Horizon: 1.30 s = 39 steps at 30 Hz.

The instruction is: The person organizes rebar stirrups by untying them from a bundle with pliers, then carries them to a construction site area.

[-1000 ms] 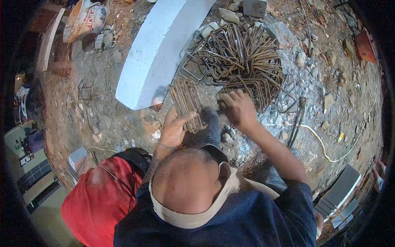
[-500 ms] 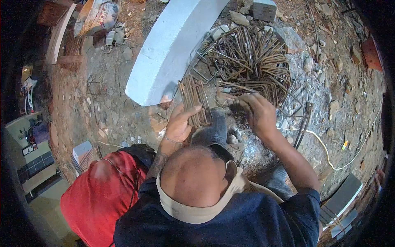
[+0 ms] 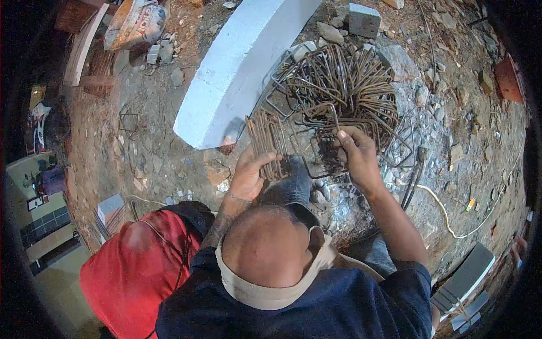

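Note:
My left hand (image 3: 252, 171) is closed around a bundle of rusty bent-rebar stirrups (image 3: 265, 135), the thumb pressed across the rods. To its right, my right hand (image 3: 361, 158) pinches a single square stirrup (image 3: 309, 168) between thumb and fingers. That stirrup is a thin dark rod loop, hanging partly in front of the ground and of other rods. Just beyond both hands lies a large heap of stirrups (image 3: 344, 79), fanned out in a ring on the ground. Where the held loop crosses the heap, its outline is hard to separate.
A long white foam block (image 3: 226, 85) lies left of the heap. Rubble and a grey block (image 3: 364, 21) sit behind it. A pale cable (image 3: 443, 209) and dark bars (image 3: 416, 175) are at the right. Red cloth (image 3: 135, 271) shows at lower left, and a printed sack (image 3: 138, 25) at upper left.
My right hand, blurred at the heap's near edge before, now holds up one stirrup, its loop opened toward the left bundle. The left hand keeps its bundle almost in place.

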Available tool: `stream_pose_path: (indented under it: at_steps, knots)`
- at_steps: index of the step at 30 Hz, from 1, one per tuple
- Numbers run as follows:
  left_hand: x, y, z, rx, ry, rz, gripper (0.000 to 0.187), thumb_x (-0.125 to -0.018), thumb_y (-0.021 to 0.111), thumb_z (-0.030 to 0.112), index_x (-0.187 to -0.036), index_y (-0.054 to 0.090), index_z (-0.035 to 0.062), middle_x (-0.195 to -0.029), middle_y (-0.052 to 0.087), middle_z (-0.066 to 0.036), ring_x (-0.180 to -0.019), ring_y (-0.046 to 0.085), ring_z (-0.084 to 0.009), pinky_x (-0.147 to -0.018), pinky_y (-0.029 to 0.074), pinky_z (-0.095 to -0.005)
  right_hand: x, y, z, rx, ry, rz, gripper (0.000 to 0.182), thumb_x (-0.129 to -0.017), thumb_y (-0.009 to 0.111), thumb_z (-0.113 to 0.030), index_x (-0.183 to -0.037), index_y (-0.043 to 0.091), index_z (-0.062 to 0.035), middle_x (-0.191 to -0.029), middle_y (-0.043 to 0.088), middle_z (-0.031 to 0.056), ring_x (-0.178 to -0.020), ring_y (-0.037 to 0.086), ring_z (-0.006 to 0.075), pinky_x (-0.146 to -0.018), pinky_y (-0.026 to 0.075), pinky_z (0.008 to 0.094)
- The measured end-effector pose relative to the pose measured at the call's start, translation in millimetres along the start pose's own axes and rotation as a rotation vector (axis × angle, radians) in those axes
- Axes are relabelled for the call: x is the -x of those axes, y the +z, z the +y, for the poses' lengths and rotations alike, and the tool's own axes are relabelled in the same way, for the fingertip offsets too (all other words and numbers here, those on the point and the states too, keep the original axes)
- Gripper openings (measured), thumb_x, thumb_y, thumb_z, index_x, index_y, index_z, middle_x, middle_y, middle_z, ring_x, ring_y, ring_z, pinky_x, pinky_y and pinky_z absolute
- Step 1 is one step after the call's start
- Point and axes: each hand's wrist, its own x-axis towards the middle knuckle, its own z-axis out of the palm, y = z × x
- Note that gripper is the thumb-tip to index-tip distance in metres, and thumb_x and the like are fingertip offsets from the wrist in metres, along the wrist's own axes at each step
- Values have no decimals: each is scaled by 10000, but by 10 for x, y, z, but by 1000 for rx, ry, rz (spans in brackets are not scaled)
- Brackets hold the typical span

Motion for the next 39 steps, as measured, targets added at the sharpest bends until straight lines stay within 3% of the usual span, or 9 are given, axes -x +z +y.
stream_pose_path:
  at_steps: [5, 13, 16, 23, 25, 27, 30, 34, 39]
  knots:
    - [22, 76, 22, -6, 34, -33, 298, -808, 609, 56, -1092, 521, 34, -942, 592, -46, -842, 576, -144, -729, 490, -315, -131, 140, 306, -492, 262, -136, 185, -919, 536, -211, -994, 598, -53, -782, 554, 0, -587, 438, 74, -501, 343, 204]
    - [39, 239, -56, -184, 8, -46, 269, -820, 635, 79, -1056, 519, 23, -908, 597, -55, -766, 573, -130, -649, 481, -261, -26, 829, 851, -421, 191, 19, 238, -904, 550, -249, -946, 622, -26, -747, 582, 20, -657, 527, 141, -612, 427, 278]
    - [45, 157, -78, -112, -48, -15, 249, -824, 627, 70, -1043, 522, 19, -894, 597, -60, -755, 586, -142, -660, 492, -265, -38, 619, 662, 282, -218, 58, 227, -905, 513, -191, -898, 609, 14, -775, 606, 154, -710, 589, 261, -676, 456, 335]
    - [16, 65, -117, 224, -267, -72, 211, -843, 627, 116, -1026, 548, 49, -878, 603, -44, -784, 605, -154, -645, 531, -292, -50, 546, 786, 226, -249, -68, 178, -874, 537, -153, -895, 610, 7, -831, 611, 196, -757, 587, 348, -707, 459, 384]
    - [37, -40, -139, 247, -270, -97, 201, -848, 624, 131, -1018, 552, 52, -883, 603, -44, -779, 607, -154, -638, 534, -294, -62, 293, 932, 379, -430, -98, 160, -849, 547, -164, -890, 622, -29, -914, 600, 162, -891, 562, 324, -791, 433, 403]
    - [75, -36, -125, 273, -282, -134, 192, -853, 622, 145, -1010, 556, 55, -887, 603, -44, -774, 609, -154, -630, 536, -297, 17, 54, 773, 1243, -636, -92, 185, -804, 549, -185, -923, 630, -69, -1002, 574, 114, -1022, 503, 274, -871, 382, 403]
    - [55, 43, -71, 280, -263, -50, 198, -861, 619, 171, -1006, 548, 58, -876, 594, -36, -777, 608, -161, -643, 542, -320, -14, -187, 962, 1652, -653, -336, 241, -773, 543, -198, -973, 618, -86, -1028, 553, 81, -1064, 461, 235, -895, 349, 376]
    - [49, 143, -3, 200, -205, -46, 222, -858, 628, 193, -1010, 537, 58, -861, 571, -22, -793, 587, -147, -658, 526, -313, -66, -109, 883, 1476, -845, -209, 251, -757, 546, -143, -987, 596, -59, -984, 567, 80, -987, 506, 226, -858, 385, 382]
    - [27, -51, -35, 170, -169, 4, 224, -853, 631, 166, -1020, 538, 49, -834, 561, -30, -754, 569, -138, -649, 501, -293, 159, -105, 579, 1042, -761, -88, 233, -738, 575, -49, -970, 576, -47, -870, 589, 98, -778, 584, 278, -682, 472, 372]
